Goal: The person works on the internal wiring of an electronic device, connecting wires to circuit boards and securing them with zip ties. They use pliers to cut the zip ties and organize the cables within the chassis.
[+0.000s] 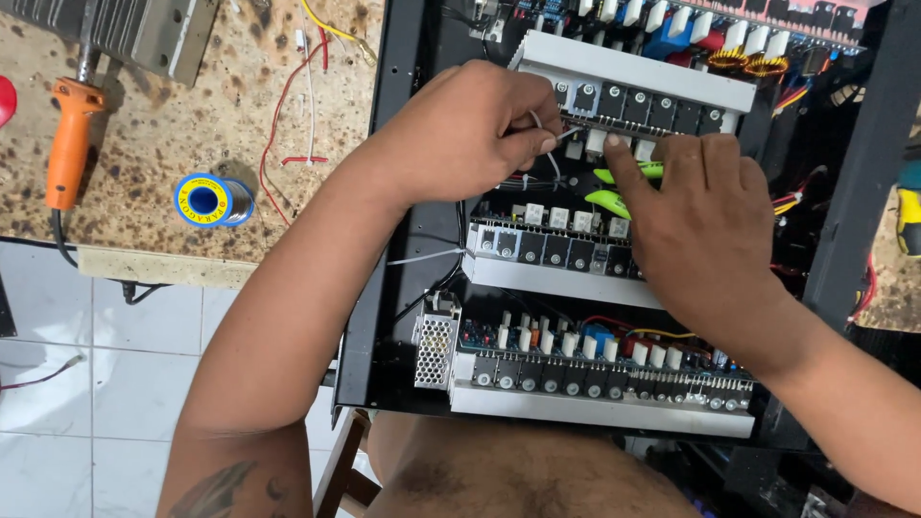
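Observation:
An open black chassis (384, 288) holds several circuit boards with rows of black transistors on grey heat-sink bars (595, 408). My left hand (470, 129) pinches a thin white wire (549, 144) above the middle board. My right hand (696, 225) grips a tool with bright green handles (614, 187), its tip hidden among the parts next to the white wire. Both hands work close together over the upper middle board.
A worn, spotted wooden bench (192, 115) lies left of the chassis. On it sit a blue spool of solder (206, 200), an orange-handled soldering iron (69, 144), loose red and yellow wires (288, 105) and a finned metal heat sink (125, 29). White tiled floor (96, 384) shows below.

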